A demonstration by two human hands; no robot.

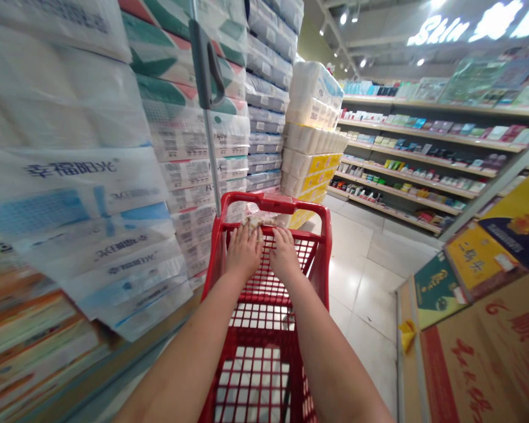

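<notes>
A red plastic shopping cart point(328, 252) with grid walls stands in front of me. A crumpled beige cloth point(264, 221) lies along its inner crossbar, below the top handle. My left hand point(245, 249) reaches over this bar, its fingers pressed down on the cloth. Close beside it, my right hand point(284, 254) curls its fingers over the bar near the cloth's right end; its fingertips are partly hidden. From the cart's left corner rises a thin metal pole with a grey loop handle point(206, 64). Through the cart's grid the pale floor shows.
Tall stacks of wrapped tissue packs point(70, 176) stand close on the left. Toilet-roll packs point(311, 135) are piled behind the cart. Shelves of small boxed goods point(423, 129) line the back right. Cardboard cartons point(489, 329) sit near on the right, beside the tiled floor point(361, 299).
</notes>
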